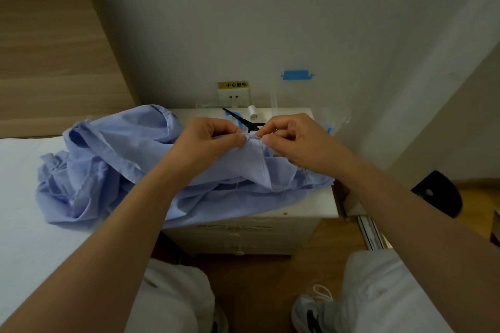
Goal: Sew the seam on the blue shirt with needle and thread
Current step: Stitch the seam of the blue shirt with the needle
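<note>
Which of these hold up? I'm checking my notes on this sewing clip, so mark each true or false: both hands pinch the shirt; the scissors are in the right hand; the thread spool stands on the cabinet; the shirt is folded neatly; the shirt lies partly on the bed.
1. Both hands pinch the blue shirt: true; the left hand and the right hand grip one raised fold.
2. Scissors in the right hand: false; the black scissors lie on the white cabinet behind the hands.
3. White spool on the cabinet: true.
4. Shirt folded neatly: false; it is crumpled.
5. Shirt partly on the bed: true.
</note>
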Demonstrator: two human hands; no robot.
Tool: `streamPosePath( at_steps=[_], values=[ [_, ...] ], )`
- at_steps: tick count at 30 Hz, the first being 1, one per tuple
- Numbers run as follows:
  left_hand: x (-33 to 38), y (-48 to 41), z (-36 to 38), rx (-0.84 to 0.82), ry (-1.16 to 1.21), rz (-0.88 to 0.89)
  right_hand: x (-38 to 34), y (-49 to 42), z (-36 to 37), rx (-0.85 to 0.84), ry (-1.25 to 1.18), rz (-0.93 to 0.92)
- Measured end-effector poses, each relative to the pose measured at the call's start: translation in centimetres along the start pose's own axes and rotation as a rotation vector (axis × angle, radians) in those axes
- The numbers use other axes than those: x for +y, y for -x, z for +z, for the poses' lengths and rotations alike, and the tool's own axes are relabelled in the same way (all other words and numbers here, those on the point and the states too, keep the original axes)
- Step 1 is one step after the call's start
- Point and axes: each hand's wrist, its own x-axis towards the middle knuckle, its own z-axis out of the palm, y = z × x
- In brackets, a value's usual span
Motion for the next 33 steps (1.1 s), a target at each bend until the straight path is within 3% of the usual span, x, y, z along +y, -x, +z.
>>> streamPosePath(
  at_steps=[10, 33],
  values=[
    [0.23, 0.06, -0.63, -0.165, 0.226, -0.056, 0.19, 0.08, -0.52, -0.093, -0.149, 0.048],
    [0.17, 0.01, -0.45, -0.205, 0.35, -0.1, 0.07, 0.25, -0.19, -0.109, -0.16, 0.022]
  ],
)
